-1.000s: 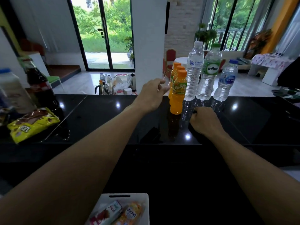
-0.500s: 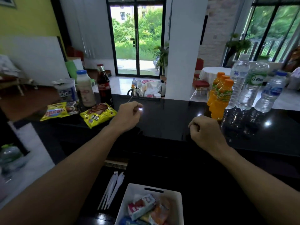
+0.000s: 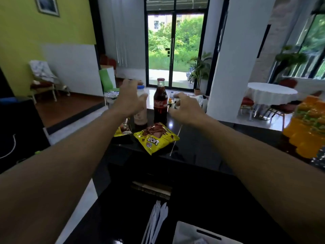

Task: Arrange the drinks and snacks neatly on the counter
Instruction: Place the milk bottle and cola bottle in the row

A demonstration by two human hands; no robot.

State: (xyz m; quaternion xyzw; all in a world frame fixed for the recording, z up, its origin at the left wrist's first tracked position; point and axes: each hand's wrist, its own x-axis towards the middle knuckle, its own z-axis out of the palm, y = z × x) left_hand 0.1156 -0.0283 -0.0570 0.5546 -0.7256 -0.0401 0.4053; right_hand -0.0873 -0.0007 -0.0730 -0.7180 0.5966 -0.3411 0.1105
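A dark cola bottle [image 3: 160,103] with a red cap stands upright on the black counter [image 3: 202,143]. Left of it is a milky bottle [image 3: 140,113] with a blue cap, partly hidden by my left hand [image 3: 129,99], which hovers in front of it with fingers spread and holds nothing. My right hand [image 3: 184,108] is just right of the cola bottle, fingers loosely bent, not touching it. A yellow snack bag [image 3: 155,138] lies in front of the bottles. A second yellow bag [image 3: 122,131] lies to its left. Orange drink bottles [image 3: 306,131] stand blurred at the right edge.
White plastic cutlery [image 3: 156,221] lies on the lower counter beside a white tray [image 3: 186,233]. A white pillar [image 3: 228,59] rises behind the counter. A foil-topped cup [image 3: 111,95] stands behind my left hand. Beyond are a round table [image 3: 270,92], chairs and glass doors.
My view has swung left, away from the water bottles. Both hands rose from the counter and reached forward to either side of the cola bottle; the right fist has loosened.
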